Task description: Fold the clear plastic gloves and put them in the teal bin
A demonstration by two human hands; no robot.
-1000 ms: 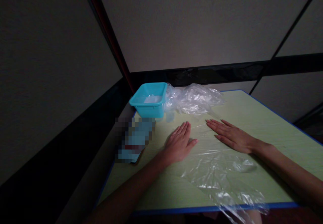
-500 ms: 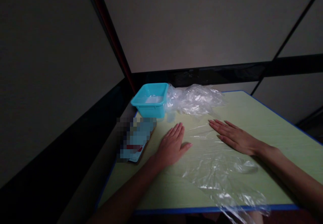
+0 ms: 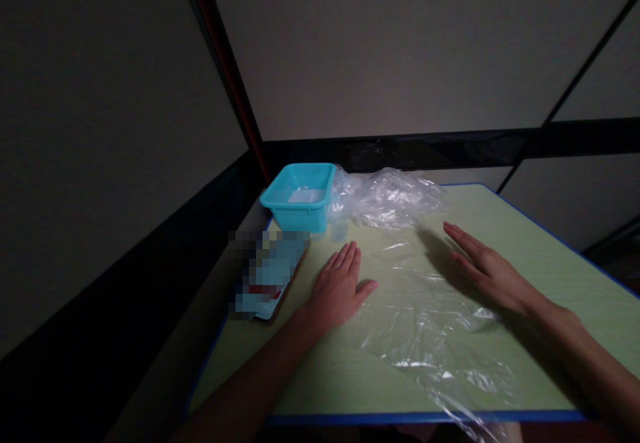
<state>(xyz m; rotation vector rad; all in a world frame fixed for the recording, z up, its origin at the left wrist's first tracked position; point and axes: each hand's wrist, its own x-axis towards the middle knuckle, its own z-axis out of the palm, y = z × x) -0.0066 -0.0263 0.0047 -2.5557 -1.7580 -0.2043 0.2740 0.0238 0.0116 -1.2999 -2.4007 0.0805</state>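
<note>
A clear plastic sheet (image 3: 425, 316) lies spread on the pale green table (image 3: 525, 230), its lower end hanging over the near edge. My left hand (image 3: 337, 290) rests flat on the sheet's left border, fingers together and stretched out. My right hand (image 3: 487, 266) is open and flat, held just above the sheet's right side, casting a shadow to its left. Neither hand holds anything.
A turquoise plastic tub (image 3: 300, 196) stands at the far left corner, with a crumpled heap of clear plastic (image 3: 387, 196) beside it. A phone-like flat object (image 3: 270, 273) lies at the left edge. The table has a blue rim; dark walls surround it.
My left hand slid left toward the sheet's edge. My right hand moved right and lifted off the sheet, which now lies flatter between the hands.
</note>
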